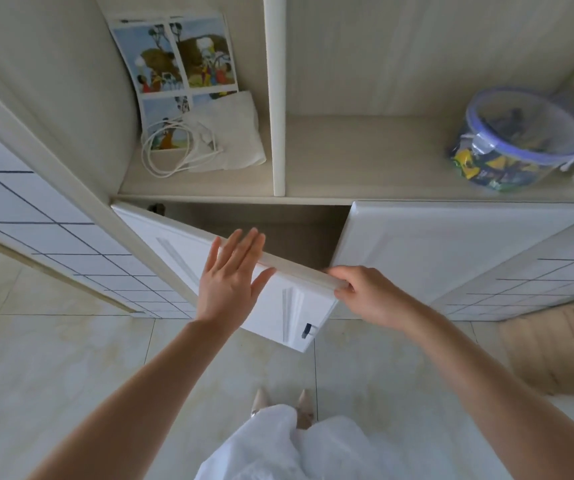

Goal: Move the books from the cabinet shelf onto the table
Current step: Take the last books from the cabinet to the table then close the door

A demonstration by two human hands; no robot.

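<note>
A white cabinet door (174,247) on the lower left stands partly swung out, with a dark gap behind it. My right hand (361,292) grips the door's top edge near its free corner, fingers curled over it. My left hand (230,278) lies flat against the door's front face with straight fingers. Above, on the open cabinet shelf (347,174), a picture book (174,64) with colourful illustrated panels leans against the left compartment's back wall. No table is in view.
A white coiled cable (174,150) and a folded white cloth (233,133) lie before the book. A clear round tub with a blue lid (517,140) sits in the right compartment. The right lower door (451,251) is closed. A cardboard box (555,344) stands on the tiled floor.
</note>
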